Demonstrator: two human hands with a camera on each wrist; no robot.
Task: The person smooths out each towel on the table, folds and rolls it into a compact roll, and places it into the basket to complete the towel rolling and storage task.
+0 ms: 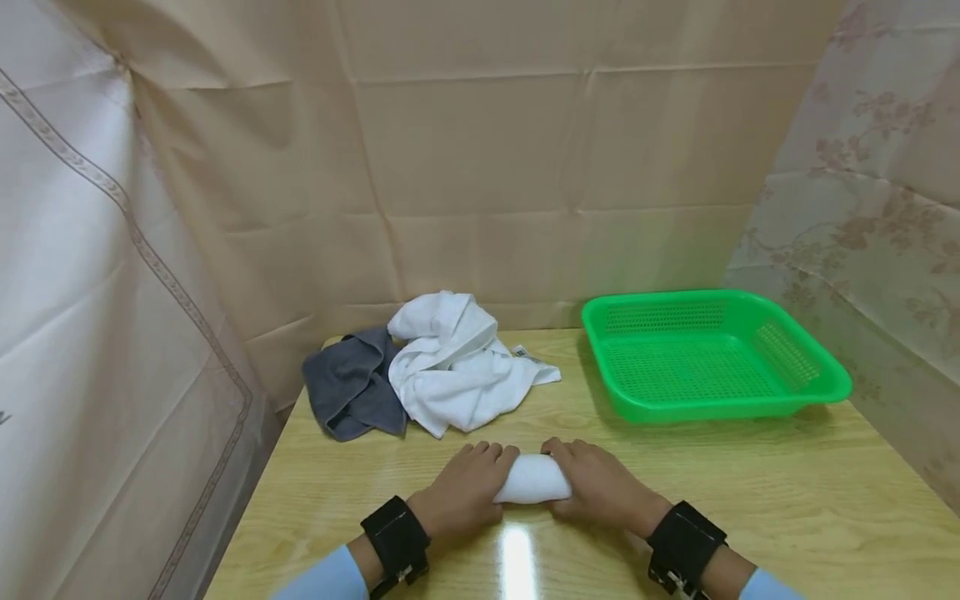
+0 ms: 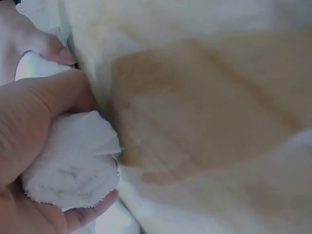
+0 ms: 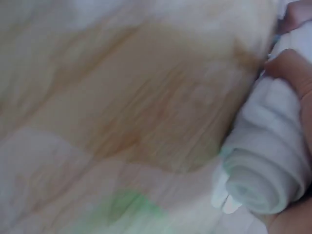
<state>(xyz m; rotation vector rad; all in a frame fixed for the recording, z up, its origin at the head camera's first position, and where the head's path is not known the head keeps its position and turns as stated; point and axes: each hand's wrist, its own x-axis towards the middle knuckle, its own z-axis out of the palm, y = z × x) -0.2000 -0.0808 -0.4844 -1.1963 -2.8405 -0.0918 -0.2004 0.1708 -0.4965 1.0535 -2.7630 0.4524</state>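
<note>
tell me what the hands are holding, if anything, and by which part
A rolled white towel: the left hand grips it near one end, the right hand near the other, its middle showing between them.

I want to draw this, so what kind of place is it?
Perhaps a makeshift work corner, though I can't tell in what building. It has a wood-grain table, a creased beige sheet behind it, and a green basket standing on top.

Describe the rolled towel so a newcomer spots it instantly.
On the wooden table, look to the near side of the crumpled white cloth. There the left hand and right hand grip the rolled towel, one towards each end. Also white, it alone is coiled into a compact cylinder.
</note>
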